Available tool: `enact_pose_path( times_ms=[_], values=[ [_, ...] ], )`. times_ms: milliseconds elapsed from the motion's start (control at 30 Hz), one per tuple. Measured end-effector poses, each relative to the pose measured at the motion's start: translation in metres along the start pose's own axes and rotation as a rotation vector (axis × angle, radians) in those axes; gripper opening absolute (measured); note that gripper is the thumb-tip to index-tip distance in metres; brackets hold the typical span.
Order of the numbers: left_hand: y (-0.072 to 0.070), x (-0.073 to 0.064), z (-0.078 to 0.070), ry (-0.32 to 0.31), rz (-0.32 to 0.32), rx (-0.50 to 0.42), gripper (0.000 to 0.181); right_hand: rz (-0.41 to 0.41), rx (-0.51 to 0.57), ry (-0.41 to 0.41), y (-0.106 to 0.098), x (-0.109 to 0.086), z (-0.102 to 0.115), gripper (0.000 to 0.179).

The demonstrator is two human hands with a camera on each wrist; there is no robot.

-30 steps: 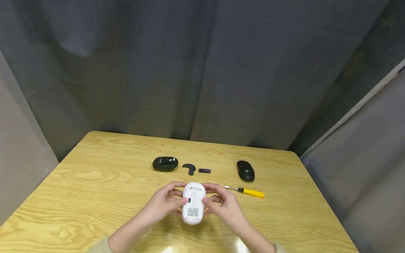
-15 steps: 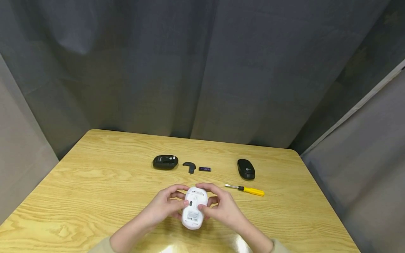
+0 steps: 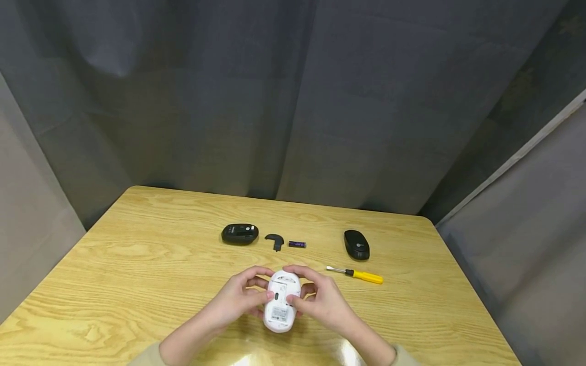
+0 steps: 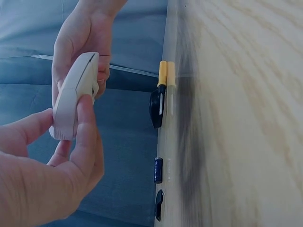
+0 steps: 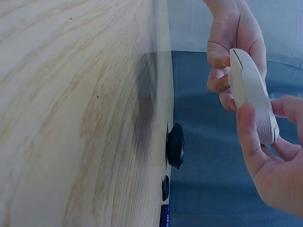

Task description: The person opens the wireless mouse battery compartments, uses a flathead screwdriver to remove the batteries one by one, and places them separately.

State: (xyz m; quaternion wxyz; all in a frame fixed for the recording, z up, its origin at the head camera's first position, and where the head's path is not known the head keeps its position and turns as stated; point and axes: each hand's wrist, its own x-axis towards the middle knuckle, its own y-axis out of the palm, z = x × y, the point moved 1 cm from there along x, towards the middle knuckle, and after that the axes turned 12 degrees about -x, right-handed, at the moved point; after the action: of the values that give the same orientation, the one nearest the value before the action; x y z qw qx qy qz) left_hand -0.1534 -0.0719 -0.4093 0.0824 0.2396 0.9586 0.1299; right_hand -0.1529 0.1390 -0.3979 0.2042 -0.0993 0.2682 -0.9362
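A white computer mouse (image 3: 280, 310) is held underside up between both hands over the near part of the table, its label and small dark switch showing in the head view. My left hand (image 3: 238, 295) grips its left side, thumb beside the switch and fingers round the edge. From the other side my right hand (image 3: 322, 300) holds it, thumb pressed on the underside near the middle and index finger at the far end. Both wrist views show the white mouse (image 4: 71, 104) edge-on, raised off the wood, with fingers and thumb on opposite faces.
Beyond the hands lie an upturned black mouse (image 3: 240, 234), a curved black cover (image 3: 275, 241) and a dark purple battery (image 3: 297, 244). To the right are another black mouse (image 3: 356, 245) and a yellow-handled screwdriver (image 3: 366, 276). Grey curtains (image 3: 293, 101) stand behind the wooden table (image 3: 137, 284).
The white mouse has come slightly nearer and tilted. My right thumb has shifted from its edge onto the underside, and a cover seam beside that thumb now shows more plainly.
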Motion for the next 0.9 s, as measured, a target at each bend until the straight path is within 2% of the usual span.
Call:
enact_pose_path(
  times_ms=[267,433,500,600,767,900],
  values=[
    [0.002,-0.001,-0.002,0.005,-0.004,-0.002,0.05,-0.023,0.021,-0.01,-0.001,-0.001,0.002,0.049],
    [0.004,-0.004,-0.003,0.015,0.003,-0.008,0.052,-0.085,-0.085,-0.023,-0.002,0.001,0.003,0.047],
    [0.004,-0.005,-0.003,0.019,0.004,-0.012,0.051,-0.108,-0.133,-0.025,-0.004,0.0,0.011,0.045],
    [0.003,-0.005,-0.004,0.02,0.002,-0.009,0.051,-0.137,-0.154,-0.054,-0.006,0.001,0.017,0.042],
    [0.002,-0.006,-0.004,0.022,0.009,0.012,0.05,-0.188,-0.146,-0.079,-0.008,0.009,0.008,0.037],
    [0.0,-0.006,-0.004,0.023,0.011,0.012,0.049,-0.199,-0.091,-0.026,-0.011,0.012,0.011,0.033]
  ],
)
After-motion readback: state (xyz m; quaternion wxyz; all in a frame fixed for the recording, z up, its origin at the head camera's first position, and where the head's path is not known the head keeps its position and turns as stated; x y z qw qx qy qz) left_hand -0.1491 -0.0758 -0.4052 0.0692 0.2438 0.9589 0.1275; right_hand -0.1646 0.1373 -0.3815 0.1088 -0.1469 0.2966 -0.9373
